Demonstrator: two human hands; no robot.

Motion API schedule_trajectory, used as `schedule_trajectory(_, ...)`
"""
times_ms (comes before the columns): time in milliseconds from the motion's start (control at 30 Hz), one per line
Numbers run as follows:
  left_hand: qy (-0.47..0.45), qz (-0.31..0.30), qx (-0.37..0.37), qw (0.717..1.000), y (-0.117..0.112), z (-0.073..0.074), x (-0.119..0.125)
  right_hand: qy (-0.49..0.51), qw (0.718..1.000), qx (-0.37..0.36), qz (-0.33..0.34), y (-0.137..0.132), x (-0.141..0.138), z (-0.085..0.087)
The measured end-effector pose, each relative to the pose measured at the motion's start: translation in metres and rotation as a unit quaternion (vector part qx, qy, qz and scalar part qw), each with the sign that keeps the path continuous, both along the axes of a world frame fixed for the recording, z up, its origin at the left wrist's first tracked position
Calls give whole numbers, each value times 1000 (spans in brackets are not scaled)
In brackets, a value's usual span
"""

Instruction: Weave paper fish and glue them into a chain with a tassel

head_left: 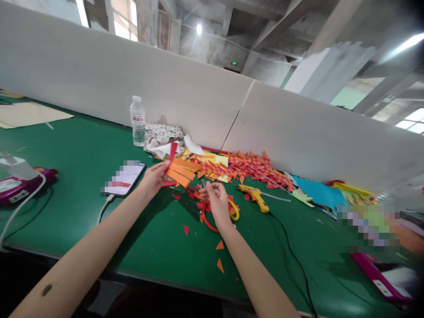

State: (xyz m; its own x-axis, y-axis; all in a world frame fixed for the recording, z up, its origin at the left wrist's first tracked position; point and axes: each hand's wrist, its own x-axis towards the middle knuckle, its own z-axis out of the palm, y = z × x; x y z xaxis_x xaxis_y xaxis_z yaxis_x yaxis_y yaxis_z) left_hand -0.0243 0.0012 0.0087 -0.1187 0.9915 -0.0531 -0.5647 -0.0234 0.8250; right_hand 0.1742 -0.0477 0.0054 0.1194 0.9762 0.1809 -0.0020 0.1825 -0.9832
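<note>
Left of the yellow plastic glue gun (254, 197), the left hand (157, 177) has its grip pinched on flat orange and red paper strips (182, 171); nearer that gun, the right hand (216, 197) curls over red-and-yellow-handled scissors (207, 225) (whether its grip holds anything, I cannot tell).

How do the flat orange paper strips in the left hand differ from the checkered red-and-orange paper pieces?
The flat orange paper strips are plain; the checkered red-and-orange paper pieces alternate two colours. The strips are held in the left hand, while the pieces lie heaped on the green table. Both include orange paper.
</note>
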Motion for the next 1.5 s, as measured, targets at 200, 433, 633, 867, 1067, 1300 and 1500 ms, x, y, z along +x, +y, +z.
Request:
schedule_trajectory(200,-182,137,-36,973,14,11,-37,-199,975,74,57,-10,-12,-2)
schedule_trajectory(433,-171,129,-37,976,17,4,-33,-416,895,160,40,19,-36,15)
schedule_trajectory(633,-106,83,-23,991,16,-6,-26,-447,885,133,14,37,-32,13)
schedule_trajectory(867,1,12,-1,1000,6,-6,-9,-163,969,133,-127,14,19,21)
schedule_trajectory(1067,124,-76,24,989,-6,0,20,-53,990,74,-106,12,29,12)
schedule_trajectory(1300,229,-178,103,952,-15,4,61,-138,989,42,18,8,21,7)
schedule_trajectory(1500,227,-152,94,957,-13,-2,67,-163,985,49,24,5,27,8)
